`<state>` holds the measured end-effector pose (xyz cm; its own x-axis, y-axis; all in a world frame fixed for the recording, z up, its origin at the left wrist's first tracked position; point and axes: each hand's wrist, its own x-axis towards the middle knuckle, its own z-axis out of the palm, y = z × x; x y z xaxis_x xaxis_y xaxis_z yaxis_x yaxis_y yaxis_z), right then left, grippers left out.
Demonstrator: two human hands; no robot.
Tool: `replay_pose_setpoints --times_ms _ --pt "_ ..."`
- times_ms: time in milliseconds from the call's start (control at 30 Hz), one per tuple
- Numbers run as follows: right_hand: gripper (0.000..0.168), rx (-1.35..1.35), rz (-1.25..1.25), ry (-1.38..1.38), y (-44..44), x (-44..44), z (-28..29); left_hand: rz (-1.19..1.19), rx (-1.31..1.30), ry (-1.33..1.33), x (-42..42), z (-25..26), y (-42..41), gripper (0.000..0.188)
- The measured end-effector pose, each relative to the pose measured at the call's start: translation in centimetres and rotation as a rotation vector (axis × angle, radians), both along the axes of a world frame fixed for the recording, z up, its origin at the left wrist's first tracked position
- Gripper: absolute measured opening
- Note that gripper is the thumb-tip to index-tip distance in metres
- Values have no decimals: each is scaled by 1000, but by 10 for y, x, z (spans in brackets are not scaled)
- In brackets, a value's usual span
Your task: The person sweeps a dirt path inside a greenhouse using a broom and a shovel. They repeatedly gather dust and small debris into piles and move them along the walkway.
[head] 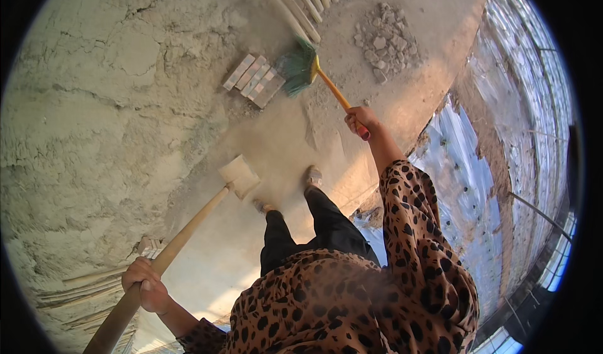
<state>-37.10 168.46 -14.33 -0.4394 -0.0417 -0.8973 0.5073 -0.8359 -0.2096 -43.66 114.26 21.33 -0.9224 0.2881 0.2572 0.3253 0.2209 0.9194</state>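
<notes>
My left hand (146, 285) grips the long wooden handle of a hoe or shovel at the lower left. The tool's square, dusty metal blade (240, 176) is low over the floor near my feet. With my right hand (362, 121) I hold the orange-yellow handle of a broom near its red end. The broom's green bristles (299, 66) are fanned out and blurred between a stack of bricks (253, 80) and the ends of some wooden poles (301, 12). Dust hangs over the floor around the bristles and the blade.
A rubble heap (387, 40) lies on the dirt floor at the upper right. A cracked earthen wall (108, 95) runs along the left. Plastic sheeting (461, 175) covers soil beds at the right. More bricks (150, 247) and thin poles (85, 290) are at the lower left.
</notes>
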Motion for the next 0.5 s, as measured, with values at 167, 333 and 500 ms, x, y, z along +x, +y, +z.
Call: replay_pose_setpoints --times_ms 167,333,500 --pt "12 188 110 42 -104 41 99 33 -1 17 0 2 -7 19" --pt "9 -145 -85 46 -100 60 40 20 27 -19 -6 3 -13 18" --pt "16 -132 -236 0 -17 72 -29 -22 44 -26 -13 -1 -13 16"
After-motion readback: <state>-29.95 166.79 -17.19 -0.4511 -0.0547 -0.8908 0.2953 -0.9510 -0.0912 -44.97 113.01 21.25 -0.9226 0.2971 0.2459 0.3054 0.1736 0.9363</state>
